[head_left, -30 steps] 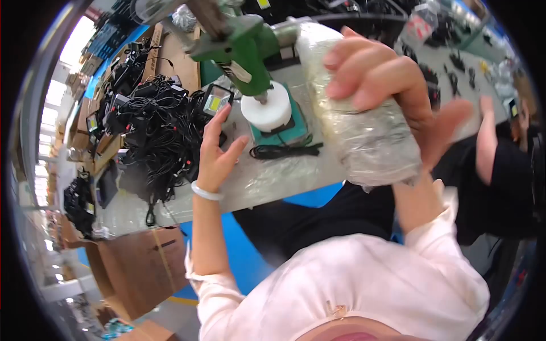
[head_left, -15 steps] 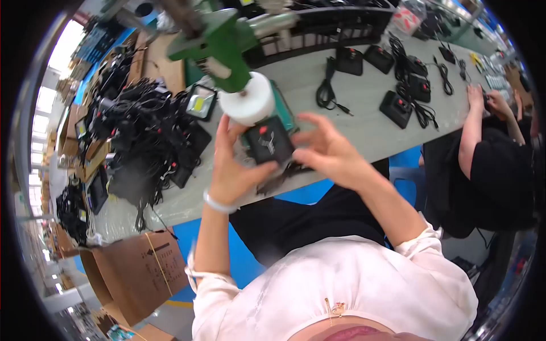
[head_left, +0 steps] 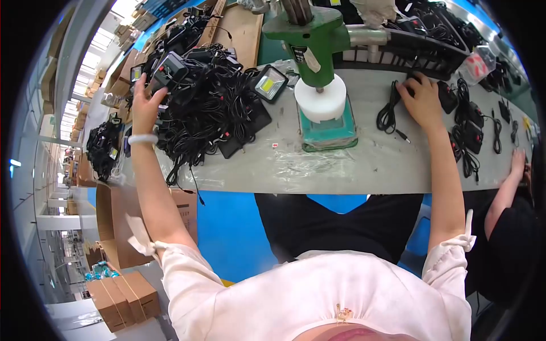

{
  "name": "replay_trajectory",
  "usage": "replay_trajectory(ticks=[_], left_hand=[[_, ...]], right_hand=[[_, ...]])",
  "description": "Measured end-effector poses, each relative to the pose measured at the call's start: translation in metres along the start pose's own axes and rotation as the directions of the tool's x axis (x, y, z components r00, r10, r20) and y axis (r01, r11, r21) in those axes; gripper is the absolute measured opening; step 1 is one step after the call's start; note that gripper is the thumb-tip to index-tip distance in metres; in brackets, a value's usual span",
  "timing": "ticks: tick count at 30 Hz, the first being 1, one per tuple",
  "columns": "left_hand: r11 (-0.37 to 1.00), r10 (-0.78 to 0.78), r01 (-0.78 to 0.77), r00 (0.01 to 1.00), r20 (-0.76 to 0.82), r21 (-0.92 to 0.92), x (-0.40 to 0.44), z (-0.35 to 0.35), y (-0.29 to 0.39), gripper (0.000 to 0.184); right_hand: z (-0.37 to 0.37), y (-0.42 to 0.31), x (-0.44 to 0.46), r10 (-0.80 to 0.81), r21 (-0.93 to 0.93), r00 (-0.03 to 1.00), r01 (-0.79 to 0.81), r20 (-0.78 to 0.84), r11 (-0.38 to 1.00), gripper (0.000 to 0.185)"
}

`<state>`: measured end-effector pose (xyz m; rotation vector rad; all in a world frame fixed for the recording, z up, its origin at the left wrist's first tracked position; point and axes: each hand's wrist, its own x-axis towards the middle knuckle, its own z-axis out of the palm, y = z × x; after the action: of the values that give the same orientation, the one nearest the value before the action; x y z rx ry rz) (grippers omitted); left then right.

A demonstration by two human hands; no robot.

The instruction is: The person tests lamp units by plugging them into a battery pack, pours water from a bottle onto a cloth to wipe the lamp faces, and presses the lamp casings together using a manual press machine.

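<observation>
My left hand [head_left: 148, 107] is raised at the left side of a tangled heap of black cables and boxes [head_left: 210, 108], thumb and fingers apart. Closest to it is a black box with a red switch [head_left: 172, 67] on the heap; I see no firm grip on it. Over on the right, my right hand [head_left: 422, 105] curls over a black box [head_left: 410, 89], mostly hidden under the fingers. Beside that hand lies a coiled black cable [head_left: 388, 113] with a plug. Between my hands stands a green press [head_left: 313, 48] with a white round head [head_left: 321, 103] above a teal pad [head_left: 330, 136].
A small lamp with a yellow panel [head_left: 269, 84] lies beside the heap. Several black boxes with cables [head_left: 471, 135] line the right side. A black basket [head_left: 398, 59] stands behind. A co-worker's hand [head_left: 517, 165] is at far right. Cardboard boxes [head_left: 122, 298] sit below left.
The black box has left the spot under the press head, where both hands held it. My left hand has moved left to the heap, my right hand right to a box. The view has shifted.
</observation>
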<state>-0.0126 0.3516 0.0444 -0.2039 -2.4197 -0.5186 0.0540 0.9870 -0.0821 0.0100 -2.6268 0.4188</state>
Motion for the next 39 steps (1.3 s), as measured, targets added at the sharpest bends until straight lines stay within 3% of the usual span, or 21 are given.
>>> replay_trajectory(ticks=[2, 4, 5, 6, 7, 9, 11, 13, 16, 19, 22, 23, 26, 30, 32, 34, 37, 39], left_hand=[[0.958, 0.196, -0.141, 0.959, -0.206, 0.251, -0.027, -0.010, 0.034, 0.061], [0.986, 0.166, -0.157, 0.920, -0.355, 0.055, -0.068, -0.001, 0.127, 0.051], [0.967, 0.226, -0.251, 0.923, -0.313, -0.040, -0.090, 0.013, 0.167, 0.049], [0.933, 0.287, -0.335, 0.914, -0.287, -0.134, -0.111, 0.028, 0.202, 0.047], [0.901, 0.365, -0.387, 0.920, -0.143, -0.195, -0.130, 0.042, 0.233, 0.044], [0.809, 0.567, -0.545, 0.823, 0.044, -0.221, -0.150, 0.069, 0.290, 0.037], [0.710, 0.654, -0.574, 0.752, 0.079, -0.407, -0.157, 0.115, 0.322, 0.039], [0.699, 0.670, -0.569, 0.732, 0.119, -0.433, -0.150, 0.147, 0.351, 0.039], [0.825, 0.530, -0.392, 0.785, 0.319, -0.406, -0.134, 0.185, 0.388, 0.032], [0.887, 0.461, -0.351, 0.689, 0.560, -0.299, -0.122, 0.209, 0.400, 0.039], [0.838, 0.530, -0.304, 0.653, 0.541, -0.453, -0.123, 0.205, 0.391, 0.046], [0.831, 0.547, -0.354, 0.654, 0.522, -0.428, -0.128, 0.210, 0.385, 0.058], [0.856, 0.485, -0.290, 0.739, 0.467, -0.429, -0.138, 0.198, 0.399, 0.061], [0.847, 0.515, -0.312, 0.681, 0.520, -0.430, -0.135, 0.200, 0.395, 0.071], [0.847, 0.509, -0.284, 0.677, 0.531, -0.450, -0.133, 0.198, 0.396, 0.074], [0.813, 0.533, -0.302, 0.731, 0.427, -0.498, -0.141, 0.179, 0.396, 0.075], [0.796, 0.497, -0.267, 0.801, 0.335, -0.544, -0.155, 0.128, 0.378, 0.075], [0.812, 0.429, -0.180, 0.829, 0.359, -0.555, -0.165, 0.100, 0.353, 0.074]], right_hand=[[-0.001, 0.006, -0.014, -0.160, 0.088, 0.987, 0.157, 0.021, 0.984, 0.026], [-0.016, -0.012, -0.032, -0.265, 0.242, 0.960, 0.237, 0.089, 0.941, 0.022], [-0.018, -0.014, -0.039, -0.338, 0.342, 0.934, 0.281, 0.117, 0.897, 0.022], [-0.023, -0.022, -0.049, -0.347, 0.330, 0.937, 0.316, 0.037, 0.889, 0.025], [-0.036, -0.039, -0.055, -0.340, 0.176, 0.934, 0.355, -0.110, 0.918, 0.029], [-0.042, -0.051, -0.087, -0.215, 0.242, 0.971, 0.234, -0.105, 0.941, 0.028], [-0.048, -0.067, -0.115, -0.166, 0.267, 0.985, 0.173, -0.050, 0.948, 0.026], [-0.055, -0.077, -0.135, -0.176, 0.230, 0.983, 0.160, 0.048, 0.960, 0.023], [-0.056, -0.065, -0.147, -0.215, 0.276, 0.976, 0.197, 0.036, 0.941, 0.015], [-0.072, -0.053, -0.152, -0.255, 0.184, 0.963, 0.236, 0.087, 0.954, 0.005], [-0.082, -0.034, -0.156, -0.218, 0.165, 0.973, 0.203, 0.080, 0.965, 0.005], [-0.083, -0.029, -0.157, -0.194, 0.174, 0.978, 0.180, 0.071, 0.968, 0.006], [-0.094, -0.025, -0.151, -0.191, 0.254, 0.982, 0.185, 0.002, 0.949, 0.008], [-0.077, -0.021, -0.141, -0.006, 0.344, 0.984, 0.068, -0.180, 0.936, 0.027], [-0.071, -0.026, -0.125, 0.015, 0.318, 0.973, 0.061, -0.232, 0.946, 0.037], [-0.074, -0.033, -0.117, -0.089, 0.289, 0.975, 0.147, -0.205, 0.946, 0.045], [-0.078, -0.041, -0.118, -0.279, 0.399, 0.928, 0.359, -0.245, 0.844, 0.048], [-0.080, -0.074, -0.130, -0.122, 0.689, 0.986, 0.164, -0.110, 0.706, 0.046]])
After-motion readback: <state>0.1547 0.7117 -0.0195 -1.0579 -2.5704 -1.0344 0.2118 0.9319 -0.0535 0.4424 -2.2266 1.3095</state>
